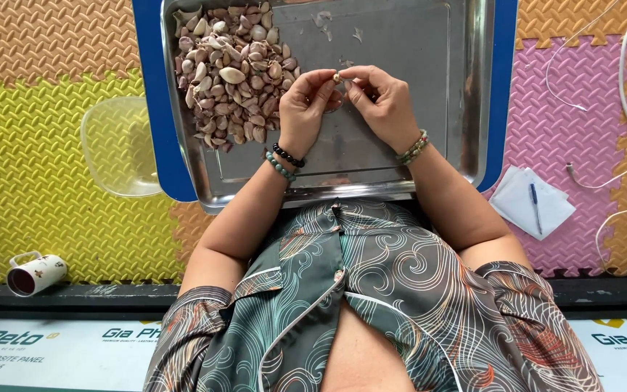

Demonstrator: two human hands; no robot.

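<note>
Pinching 1 garlic clove (337, 77) between them, the left hand (305, 109) and right hand (382, 101) hover over 1 steel tray (400, 156) holding a heap of unpeeled cloves (230, 72); 1 clear bowl (114, 149) sits beside it.

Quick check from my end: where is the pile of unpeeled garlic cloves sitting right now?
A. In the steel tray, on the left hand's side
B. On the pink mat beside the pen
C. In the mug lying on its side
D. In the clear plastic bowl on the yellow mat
A: the garlic cloves are heaped on the steel tray, next to the left hand; the clear plastic bowl looks empty.
</note>
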